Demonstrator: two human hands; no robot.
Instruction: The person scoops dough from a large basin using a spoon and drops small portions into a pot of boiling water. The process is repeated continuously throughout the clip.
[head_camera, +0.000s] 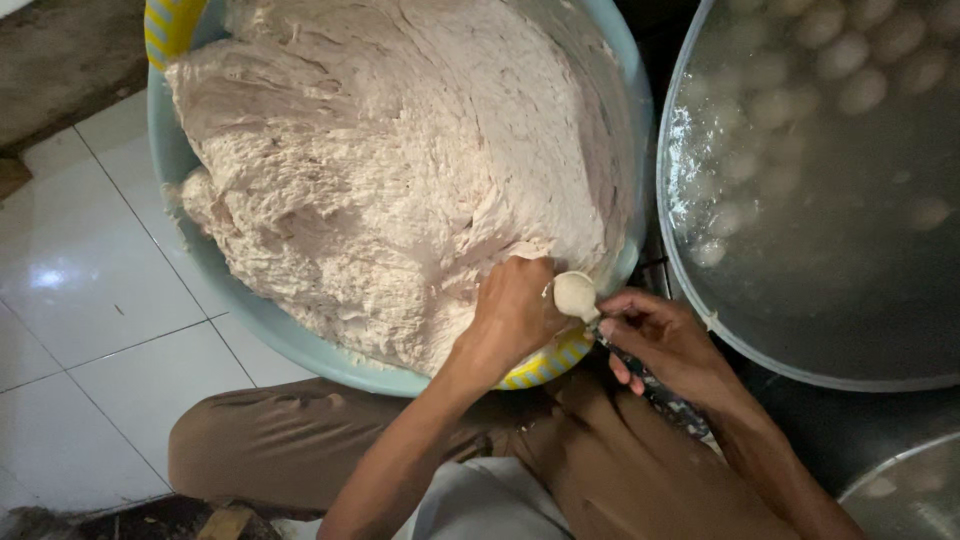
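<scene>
Low in the middle of the frame, the left hand (510, 315) squeezes the paste (400, 170) in the bowl (630, 70), fingers tight, so a small ball (575, 295) pops out on top. The right hand (665, 340) pinches a spoon (598, 318) under the ball to scoop it. At the right, close by, a big pot (700, 300) of water holds more balls (800, 100); the person's knee (270, 440) sits below the bowl.

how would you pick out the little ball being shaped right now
Find the big blue basin heaped with pale paste. At its near rim, between the left hand and right hand, sits a small smooth ball. Unlike the balls floating in the pot, it is dry and held.
</scene>
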